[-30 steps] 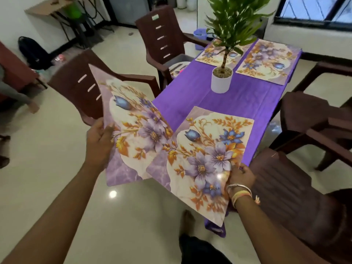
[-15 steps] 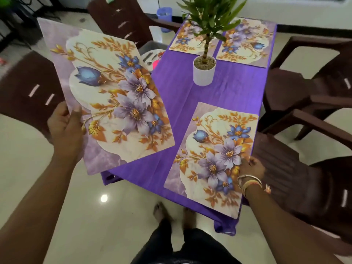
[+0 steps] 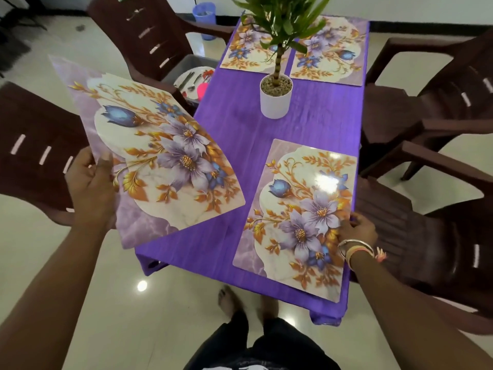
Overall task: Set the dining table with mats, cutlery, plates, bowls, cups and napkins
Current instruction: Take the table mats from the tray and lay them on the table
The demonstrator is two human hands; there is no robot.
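Our L hand [image 3: 90, 188] grips a mat [image 3: 160, 156] by its near-left edge, fingers curled round it. It sits tilted in the air over the table's [image 3: 234, 124] near-left corner. R hand [image 3: 357, 232] pinches the right edge of a 2nd mat [image 3: 298, 217], flat at near right. Far mats [image 3: 328, 52] lie at the far end, w/ a pot [image 3: 274, 97] mid-table.

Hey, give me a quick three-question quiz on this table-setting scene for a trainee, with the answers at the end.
1. How many mats lie flat on the table?
2. True or false: the right hand holds the lifted mat.
3. The cutlery is: A on the table, B on a chair, C on the floor.
Key: 1 three; 2 false, the left hand holds it, the right is at the near mat; 3 B.
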